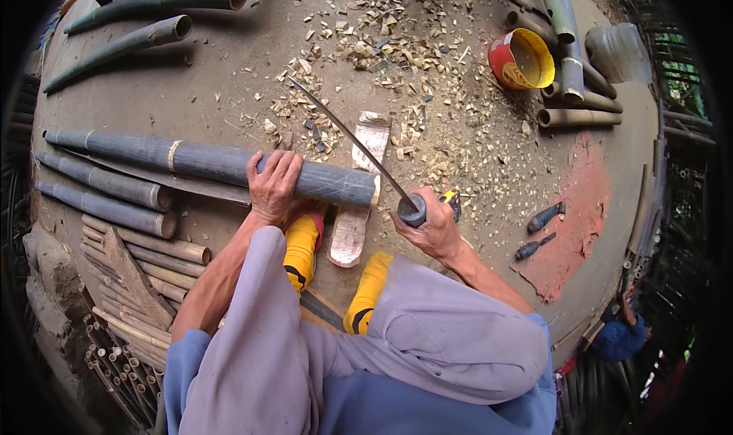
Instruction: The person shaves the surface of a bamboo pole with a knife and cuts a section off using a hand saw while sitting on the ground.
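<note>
My left hand (pixel 272 187) wraps around a thick dark bamboo pole (pixel 210 162). The pole lies across in front of me, its pale cut end resting over a narrow, chipped wooden block (pixel 351 233). In my right hand (pixel 434 227), to the right of that end, is the dark rounded handle of a long knife (pixel 347 132). Its thin blade slants up and left, passing above the block and the pole's far side; whether it touches either I cannot tell. Beside my right fingers is a small yellow-and-black object (pixel 452 201), partly hidden.
Wood chips (pixel 397 46) litter the ground ahead. More bamboo poles (pixel 107 177) lie at left, with thinner canes (pixel 145 263) nearer. A red-and-yellow tin (pixel 521 59) stands far right by other bamboo. Two dark-handled tools (pixel 545 217) lie right, near a reddish patch. Another person (pixel 618 337) is at lower right.
</note>
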Demonstrator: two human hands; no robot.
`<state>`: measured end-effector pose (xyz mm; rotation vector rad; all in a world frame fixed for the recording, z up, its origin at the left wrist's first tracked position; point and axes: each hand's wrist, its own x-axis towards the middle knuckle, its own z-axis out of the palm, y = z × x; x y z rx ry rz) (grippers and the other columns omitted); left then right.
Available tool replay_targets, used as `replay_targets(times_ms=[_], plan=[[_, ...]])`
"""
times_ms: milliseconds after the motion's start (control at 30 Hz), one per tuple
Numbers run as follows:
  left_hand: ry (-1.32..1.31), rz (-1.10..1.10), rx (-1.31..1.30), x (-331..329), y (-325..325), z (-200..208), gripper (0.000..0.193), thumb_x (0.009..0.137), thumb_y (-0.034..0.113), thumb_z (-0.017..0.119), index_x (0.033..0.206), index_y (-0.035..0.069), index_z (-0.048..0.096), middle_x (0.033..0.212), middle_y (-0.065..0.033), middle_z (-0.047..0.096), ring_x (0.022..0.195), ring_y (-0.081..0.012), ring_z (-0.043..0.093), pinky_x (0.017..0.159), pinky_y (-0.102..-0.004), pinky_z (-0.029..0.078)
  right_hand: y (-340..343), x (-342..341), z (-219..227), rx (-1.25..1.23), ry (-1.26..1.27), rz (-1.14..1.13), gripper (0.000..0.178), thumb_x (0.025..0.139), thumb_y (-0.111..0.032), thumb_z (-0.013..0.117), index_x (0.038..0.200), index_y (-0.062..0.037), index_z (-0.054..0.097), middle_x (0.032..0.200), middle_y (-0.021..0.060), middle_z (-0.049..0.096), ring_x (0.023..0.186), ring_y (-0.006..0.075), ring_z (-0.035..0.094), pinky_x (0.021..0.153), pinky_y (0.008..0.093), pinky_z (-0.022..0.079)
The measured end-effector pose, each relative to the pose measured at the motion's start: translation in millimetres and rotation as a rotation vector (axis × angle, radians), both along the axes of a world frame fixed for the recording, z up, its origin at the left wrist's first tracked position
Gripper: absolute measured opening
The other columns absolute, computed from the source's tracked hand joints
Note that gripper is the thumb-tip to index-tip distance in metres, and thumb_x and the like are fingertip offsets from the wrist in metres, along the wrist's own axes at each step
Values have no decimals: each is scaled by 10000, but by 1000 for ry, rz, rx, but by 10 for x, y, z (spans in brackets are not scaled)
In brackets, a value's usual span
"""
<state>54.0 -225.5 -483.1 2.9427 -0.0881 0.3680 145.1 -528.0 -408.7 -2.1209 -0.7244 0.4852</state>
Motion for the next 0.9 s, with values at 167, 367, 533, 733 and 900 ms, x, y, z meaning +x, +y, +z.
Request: replay_targets(times_ms=[167,367,533,733,900], plan=[[230,-116,28,152,97,225,623,607,158,736,1206,116,570,1102,-31,633,1097,-229,585,1052,-447,299,-203,130,-330,-447,180,138,367,787,-178,725,976,6,471,739,250,642,676,408,666,578,437,538],[872,-162,-42,504,353,395,727,488,264,790,1153,92,550,1056,-94,638,1077,-280,599,1028,-521,356,14,-67,90,15,-31,39,394,787,-173,740,1004,3,462,735,252,638,665,389,676,570,463,538],[672,-160,-30,439,328,256,698,497,258,791,1136,96,562,1024,-91,631,1066,-269,601,1016,-525,374,-158,-13,-282,-433,36,114,436,781,-180,758,1018,6,445,685,259,626,654,387,676,575,456,544],[526,-140,-13,283,298,252,672,497,187,785,1126,103,564,1024,-75,626,1049,-253,594,981,-490,380,118,-78,212,59,-41,-27,420,805,-198,747,1007,11,444,765,285,641,701,416,679,595,458,535],[471,-139,-22,364,279,292,665,496,137,765,1128,94,561,1026,-67,622,1052,-246,592,982,-478,377,-104,90,-373,-427,83,102,433,802,-199,748,1016,22,444,728,281,638,682,434,673,567,477,536]])
